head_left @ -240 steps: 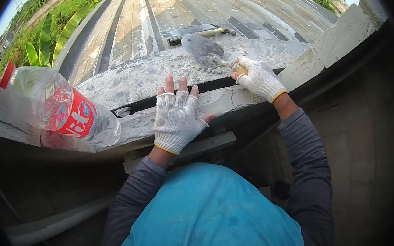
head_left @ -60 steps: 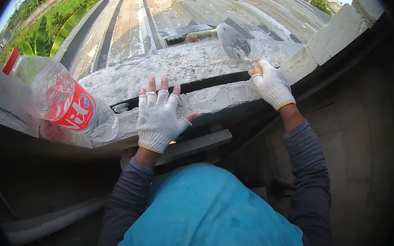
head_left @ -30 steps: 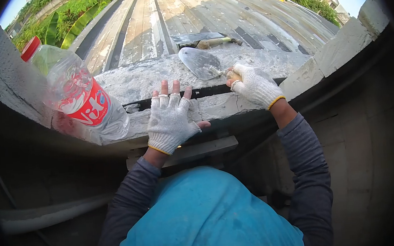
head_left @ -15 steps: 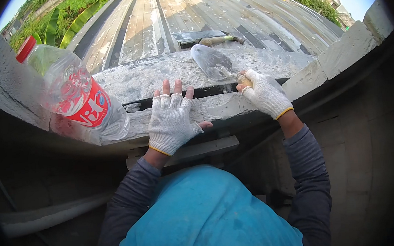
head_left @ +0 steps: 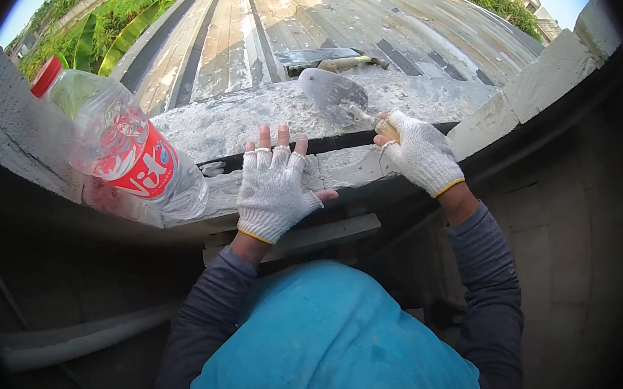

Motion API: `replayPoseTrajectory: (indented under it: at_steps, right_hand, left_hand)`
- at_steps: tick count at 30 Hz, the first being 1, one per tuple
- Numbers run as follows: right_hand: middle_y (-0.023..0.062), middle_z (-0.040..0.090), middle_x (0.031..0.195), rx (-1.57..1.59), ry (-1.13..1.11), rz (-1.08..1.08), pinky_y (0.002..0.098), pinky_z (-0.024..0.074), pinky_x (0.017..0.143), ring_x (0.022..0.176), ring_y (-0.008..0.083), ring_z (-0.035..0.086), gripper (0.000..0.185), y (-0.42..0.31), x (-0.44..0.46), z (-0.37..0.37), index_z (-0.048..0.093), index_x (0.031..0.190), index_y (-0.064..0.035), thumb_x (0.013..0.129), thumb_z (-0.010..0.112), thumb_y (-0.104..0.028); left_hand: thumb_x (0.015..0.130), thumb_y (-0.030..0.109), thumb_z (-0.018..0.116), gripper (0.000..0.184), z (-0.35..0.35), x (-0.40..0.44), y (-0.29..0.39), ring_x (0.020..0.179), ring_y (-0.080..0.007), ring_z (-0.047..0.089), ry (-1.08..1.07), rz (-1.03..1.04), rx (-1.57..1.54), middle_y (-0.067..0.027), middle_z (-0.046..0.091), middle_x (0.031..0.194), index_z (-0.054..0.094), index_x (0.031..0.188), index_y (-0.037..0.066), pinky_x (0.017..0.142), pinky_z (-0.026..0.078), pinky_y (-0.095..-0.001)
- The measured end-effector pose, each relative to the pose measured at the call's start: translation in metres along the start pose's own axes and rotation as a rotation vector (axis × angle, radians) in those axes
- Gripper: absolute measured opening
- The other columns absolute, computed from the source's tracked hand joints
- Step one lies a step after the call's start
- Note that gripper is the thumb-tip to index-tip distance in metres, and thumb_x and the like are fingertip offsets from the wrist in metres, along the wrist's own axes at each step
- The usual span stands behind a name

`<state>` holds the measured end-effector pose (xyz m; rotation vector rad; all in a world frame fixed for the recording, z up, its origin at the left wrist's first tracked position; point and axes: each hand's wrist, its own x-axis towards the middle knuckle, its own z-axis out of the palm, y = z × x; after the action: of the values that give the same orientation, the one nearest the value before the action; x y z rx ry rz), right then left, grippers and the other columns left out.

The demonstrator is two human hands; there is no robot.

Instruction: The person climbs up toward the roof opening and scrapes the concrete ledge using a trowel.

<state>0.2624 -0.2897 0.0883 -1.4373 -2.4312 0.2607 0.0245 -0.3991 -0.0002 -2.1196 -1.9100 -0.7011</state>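
My left hand [head_left: 274,187], in a white fingerless glove, lies flat on the block ledge [head_left: 350,167] with its fingers spread and the thumb pointing right. My right hand [head_left: 422,151], gloved the same way, is closed round the handle of a trowel [head_left: 334,96]. The grey, mortar-smeared blade points up and left over the rough cement strip beyond the ledge. A dark gap runs between the ledge and that strip, just past my fingertips.
A large plastic bottle [head_left: 125,140] with a red cap and label stands on the ledge at left. Beyond the trowel, a flat float-like tool [head_left: 318,57] and another handled tool [head_left: 352,63] lie by the corrugated roof [head_left: 354,5]. Pale block walls rise on both sides.
The trowel blade has tipped slightly up and left in my right hand. My left hand keeps its place on the ledge, and the whole view has shifted a little.
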Motion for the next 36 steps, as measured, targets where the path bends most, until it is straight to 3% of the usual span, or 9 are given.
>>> replayPoseTrajectory:
  at_steps: [5,11,17,21,23,28,31,32,36]
  right_hand:
    - [0.0213,0.072,0.112,-0.055,-0.171,0.015,0.0494,0.0538,0.088,0.105,0.0403,0.069,0.044,-0.015,0.000,-0.009,0.065,0.128,-0.0100,0.092,0.068,-0.036]
    - [0.0211,0.072,0.110,-0.012,0.116,0.099,0.0501,0.0532,0.087,0.105,0.0410,0.068,0.043,-0.002,0.035,-0.005,0.065,0.126,-0.0103,0.093,0.067,-0.037]
    - [0.0217,0.072,0.109,-0.097,-0.103,-0.004,0.0517,0.0527,0.086,0.105,0.0424,0.067,0.038,-0.005,0.053,0.007,0.064,0.121,-0.0090,0.095,0.065,-0.037]
    - [0.0231,0.071,0.113,0.019,0.104,0.047,0.0512,0.0525,0.090,0.107,0.0440,0.067,0.046,-0.001,0.070,0.016,0.063,0.128,-0.0109,0.092,0.068,-0.039]
    - [0.0266,0.070,0.113,-0.044,-0.167,-0.087,0.0481,0.0531,0.089,0.108,0.0450,0.067,0.048,-0.004,0.073,0.015,0.061,0.132,-0.0062,0.094,0.068,-0.035]
    - [0.0230,0.071,0.115,0.105,0.037,0.019,0.0510,0.0523,0.090,0.109,0.0443,0.067,0.045,-0.007,0.089,0.018,0.064,0.127,-0.0095,0.093,0.068,-0.039]
    - [0.0233,0.071,0.115,-0.029,-0.195,-0.016,0.0512,0.0523,0.089,0.107,0.0443,0.067,0.044,-0.011,0.101,0.023,0.063,0.124,-0.0078,0.093,0.067,-0.038]
    - [0.0232,0.071,0.115,0.016,-0.181,-0.173,0.0511,0.0523,0.089,0.106,0.0442,0.067,0.040,-0.005,0.101,0.028,0.064,0.121,-0.0096,0.093,0.067,-0.038]
    - [0.0221,0.071,0.114,0.112,-0.033,-0.091,0.0504,0.0521,0.091,0.107,0.0447,0.066,0.039,-0.008,0.122,0.029,0.065,0.120,-0.0110,0.093,0.067,-0.039]
  left_hand:
    - [0.072,0.080,0.069,0.105,0.007,-0.007,-0.005,0.150,-0.0498,0.028,0.135,0.060,-0.024,-0.0247,0.042,0.155,0.053,0.146,0.008,0.118,0.026,-0.0647]
    - [0.068,0.081,0.072,0.104,0.016,-0.014,-0.006,0.148,-0.0476,0.033,0.280,0.123,0.030,-0.0211,0.046,0.153,0.058,0.142,0.009,0.115,0.031,-0.0627]
    - [0.069,0.082,0.071,0.102,0.012,-0.011,-0.005,0.146,-0.0488,0.035,0.236,0.065,0.007,-0.0207,0.047,0.153,0.060,0.139,0.009,0.114,0.033,-0.0623]
    - [0.069,0.082,0.070,0.101,0.014,-0.011,-0.004,0.147,-0.0493,0.034,0.236,0.063,0.005,-0.0211,0.047,0.152,0.062,0.138,0.009,0.114,0.032,-0.0630]
    - [0.068,0.082,0.071,0.101,0.011,-0.011,-0.004,0.148,-0.0490,0.032,0.200,0.051,0.001,-0.0219,0.046,0.153,0.062,0.137,0.009,0.114,0.031,-0.0637]
    - [0.068,0.082,0.071,0.101,0.012,-0.010,-0.004,0.149,-0.0494,0.030,0.208,0.039,-0.012,-0.0228,0.045,0.153,0.062,0.137,0.009,0.115,0.030,-0.0638]
    - [0.068,0.082,0.071,0.101,0.009,-0.009,-0.003,0.149,-0.0496,0.030,0.182,0.036,-0.005,-0.0231,0.045,0.153,0.062,0.137,0.009,0.115,0.030,-0.0636]
    - [0.068,0.081,0.072,0.101,0.009,-0.010,-0.003,0.148,-0.0499,0.031,0.187,0.040,-0.012,-0.0239,0.045,0.152,0.061,0.138,0.008,0.115,0.030,-0.0637]
    - [0.068,0.080,0.072,0.102,0.008,-0.009,-0.003,0.147,-0.0510,0.032,0.159,0.030,-0.034,-0.0253,0.044,0.152,0.060,0.138,0.007,0.116,0.029,-0.0640]
